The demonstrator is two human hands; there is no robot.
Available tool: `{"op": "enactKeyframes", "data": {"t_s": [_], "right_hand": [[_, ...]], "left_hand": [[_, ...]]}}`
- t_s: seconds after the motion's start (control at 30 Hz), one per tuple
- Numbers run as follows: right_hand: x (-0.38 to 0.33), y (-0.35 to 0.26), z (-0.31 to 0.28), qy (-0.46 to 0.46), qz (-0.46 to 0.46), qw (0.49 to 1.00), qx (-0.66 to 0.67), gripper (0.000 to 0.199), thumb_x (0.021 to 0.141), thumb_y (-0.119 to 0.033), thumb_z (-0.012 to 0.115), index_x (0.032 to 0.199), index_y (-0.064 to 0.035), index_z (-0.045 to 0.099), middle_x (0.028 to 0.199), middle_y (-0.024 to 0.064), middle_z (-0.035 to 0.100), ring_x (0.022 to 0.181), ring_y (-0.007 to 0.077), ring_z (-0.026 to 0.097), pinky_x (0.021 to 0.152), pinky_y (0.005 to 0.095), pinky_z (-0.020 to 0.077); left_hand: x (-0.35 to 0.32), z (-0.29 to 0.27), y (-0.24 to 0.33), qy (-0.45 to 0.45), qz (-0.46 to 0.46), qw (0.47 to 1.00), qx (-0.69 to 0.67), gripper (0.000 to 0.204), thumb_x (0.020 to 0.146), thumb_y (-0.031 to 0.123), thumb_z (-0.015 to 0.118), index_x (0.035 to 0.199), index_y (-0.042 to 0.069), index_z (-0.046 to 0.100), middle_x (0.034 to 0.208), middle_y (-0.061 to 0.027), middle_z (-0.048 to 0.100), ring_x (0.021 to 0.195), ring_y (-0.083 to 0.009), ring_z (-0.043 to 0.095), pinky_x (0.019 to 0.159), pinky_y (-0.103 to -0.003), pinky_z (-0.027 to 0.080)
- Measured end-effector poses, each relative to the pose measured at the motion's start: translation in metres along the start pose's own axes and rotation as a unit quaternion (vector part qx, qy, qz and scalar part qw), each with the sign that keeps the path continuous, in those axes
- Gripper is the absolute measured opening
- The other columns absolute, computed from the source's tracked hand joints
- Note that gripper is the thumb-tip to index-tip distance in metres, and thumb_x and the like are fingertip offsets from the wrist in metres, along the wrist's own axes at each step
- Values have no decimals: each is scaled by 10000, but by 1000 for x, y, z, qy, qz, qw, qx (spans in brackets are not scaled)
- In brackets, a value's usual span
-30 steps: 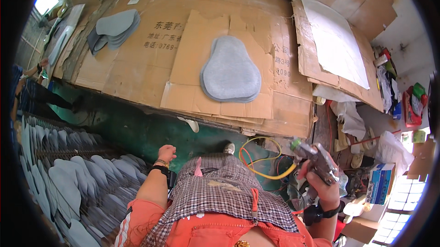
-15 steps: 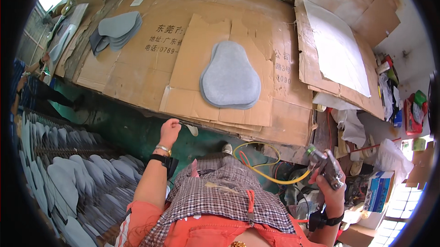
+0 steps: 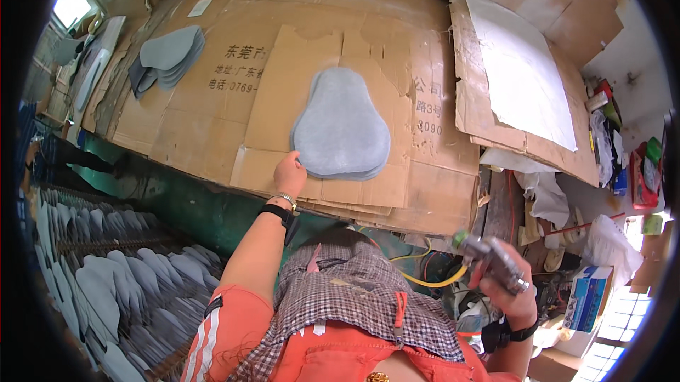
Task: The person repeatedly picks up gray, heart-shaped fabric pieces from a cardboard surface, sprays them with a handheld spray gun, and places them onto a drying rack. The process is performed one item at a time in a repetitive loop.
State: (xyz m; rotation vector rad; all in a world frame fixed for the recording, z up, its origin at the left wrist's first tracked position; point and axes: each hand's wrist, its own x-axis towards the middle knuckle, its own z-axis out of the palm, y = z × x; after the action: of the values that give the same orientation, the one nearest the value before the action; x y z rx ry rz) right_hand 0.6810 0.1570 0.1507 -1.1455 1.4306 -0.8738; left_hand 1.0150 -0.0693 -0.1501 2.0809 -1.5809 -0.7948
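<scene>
Grey pieces (image 3: 341,123) lie stacked on cardboard (image 3: 269,116); the left hand (image 3: 290,175) touches their near-left edge, grip unclear; the right hand (image 3: 516,301) clamps a spray gun (image 3: 494,264).

An orange-red top (image 3: 329,362) is worn, and its left sleeve (image 3: 241,315) is marked with white stripes (image 3: 211,336). It is partly covered by a dark-and-white checked apron (image 3: 354,311). The left wrist (image 3: 282,204) is circled by a shiny bracelet (image 3: 286,198) and a black strap (image 3: 278,211), the right wrist (image 3: 520,322) by a black band (image 3: 523,332).
</scene>
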Motion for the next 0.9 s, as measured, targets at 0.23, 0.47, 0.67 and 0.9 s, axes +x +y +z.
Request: {"op": "enactKeyframes", "data": {"t_s": [0.23, 0.47, 0.67, 0.9], "right_hand": [[30, 2, -9, 73, -87, 992, 50, 607, 752, -51, 677, 1299, 4, 420, 824, 80, 607, 737, 141, 583, 691, 281, 481], [8, 27, -31, 53, -41, 998, 10, 579, 731, -33, 682, 1263, 8, 456, 795, 75, 609, 735, 143, 596, 688, 278, 491], [3, 29, -46, -35, -73, 996, -33, 535, 711, -12, 674, 1220, 7, 508, 795, 87, 626, 706, 151, 602, 676, 287, 487], [0, 26, -49, 49, -45, 997, 33, 558, 695, 14, 657, 1229, 6, 497, 783, 66, 619, 705, 138, 598, 677, 276, 485]], "left_hand": [[9, 22, 0, 26, -20, 997, 70, 393, 756, 99, 574, 1146, 61, 561, 982, -177, 642, 951, -349, 605, 813, -439, 478], [11, 25, 7, 41, -42, 992, 109, 327, 752, 123, 599, 1072, 56, 606, 999, -177, 647, 944, -341, 614, 807, -430, 487], [17, 20, 19, 53, -80, 995, 26, 199, 723, 103, 600, 902, 43, 665, 945, -162, 658, 831, -318, 637, 724, -403, 503], [20, 38, 7, 75, -165, 922, -342, 243, 716, 20, 601, 956, 42, 625, 819, -87, 616, 752, -231, 598, 657, -385, 502]]}}
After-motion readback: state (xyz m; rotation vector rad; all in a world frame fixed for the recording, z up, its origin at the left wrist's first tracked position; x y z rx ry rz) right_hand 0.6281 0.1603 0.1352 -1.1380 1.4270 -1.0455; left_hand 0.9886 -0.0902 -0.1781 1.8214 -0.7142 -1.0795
